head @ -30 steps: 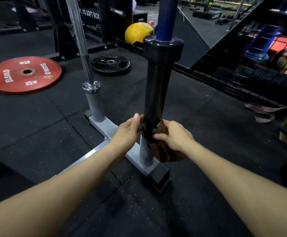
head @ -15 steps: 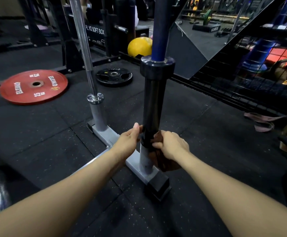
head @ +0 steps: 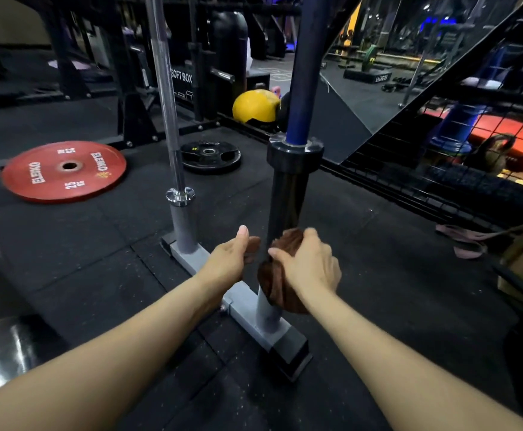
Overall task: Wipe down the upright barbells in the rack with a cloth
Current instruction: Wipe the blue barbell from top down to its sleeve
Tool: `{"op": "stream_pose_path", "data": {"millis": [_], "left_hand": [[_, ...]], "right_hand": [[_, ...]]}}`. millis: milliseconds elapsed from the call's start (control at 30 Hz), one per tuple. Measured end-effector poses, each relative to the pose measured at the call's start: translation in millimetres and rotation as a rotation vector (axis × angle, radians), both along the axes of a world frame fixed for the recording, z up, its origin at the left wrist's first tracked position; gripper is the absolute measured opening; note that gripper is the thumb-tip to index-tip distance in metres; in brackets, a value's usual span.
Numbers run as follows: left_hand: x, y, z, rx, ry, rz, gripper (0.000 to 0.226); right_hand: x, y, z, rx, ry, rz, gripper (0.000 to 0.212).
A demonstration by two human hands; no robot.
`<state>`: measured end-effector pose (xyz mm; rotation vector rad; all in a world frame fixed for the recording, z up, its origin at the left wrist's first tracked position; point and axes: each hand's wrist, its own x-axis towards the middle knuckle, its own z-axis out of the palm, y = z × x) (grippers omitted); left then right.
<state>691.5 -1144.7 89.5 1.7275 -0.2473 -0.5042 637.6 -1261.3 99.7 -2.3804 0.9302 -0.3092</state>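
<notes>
Two barbells stand upright in a grey floor rack (head: 244, 303). The near one has a blue shaft and a black sleeve (head: 288, 200); the far one is a silver bar (head: 168, 119). A brown cloth (head: 277, 281) is wrapped round the bottom of the black sleeve. My right hand (head: 310, 269) grips the cloth against the sleeve from the right. My left hand (head: 232, 259) sits just left of the sleeve, thumb up, its fingertips on a bit of the cloth; whether they pinch it is hidden.
A red 25 kg plate (head: 64, 171) and a small black plate (head: 210, 155) lie on the rubber floor behind the rack. A yellow ball (head: 254, 105) sits further back. A wire mesh fence (head: 440, 169) runs along the right. A black roller (head: 2, 346) lies at left.
The view has tilted up slightly. My left hand has come a little off the sleeve, and the cloth in my right hand has shifted up round the sleeve's base.
</notes>
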Motion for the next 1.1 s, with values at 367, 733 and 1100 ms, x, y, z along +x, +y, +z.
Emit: {"op": "stream_pose_path", "data": {"millis": [367, 733, 1100], "left_hand": [[0, -15, -51, 0.088, -0.003, -0.053, 0.038], [-3, -21, -54, 0.102, 0.038, -0.035, 0.041], [-2, 6, -14, 0.039, 0.126, 0.060, 0.060]], "right_hand": [[7, -35, -48, -0.067, 0.183, 0.160, 0.037], [-23, -30, -61, -0.322, 0.218, 0.416, 0.041], [-12, -12, 3, -0.873, 0.084, 0.496, 0.063]]}}
